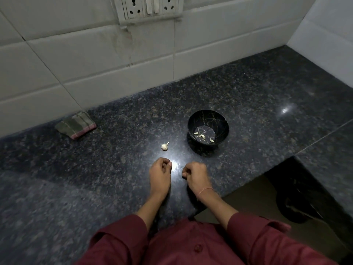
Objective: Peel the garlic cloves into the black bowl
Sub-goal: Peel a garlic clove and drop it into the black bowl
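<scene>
On the dark granite counter [248,96], black bowl [208,119] right of centre. Nearer the edge, left hand [160,174] and right hand [195,175], apart, fingers curled under; holding anything or nothing, impossible to tell. Beyond the left hand, garlic bulb [164,146], untouched. Inside the bowl, a few peeled cloves [211,140].

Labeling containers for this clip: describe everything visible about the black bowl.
The black bowl is round, glossy, ceramic-looking, with thin gold crack-like veins on its inner wall and flat floor. It stands upright on the dark granite counter, right of the garlic bulb. A few peeled cloves lie inside. Left hand and right hand do not touch it.
</scene>
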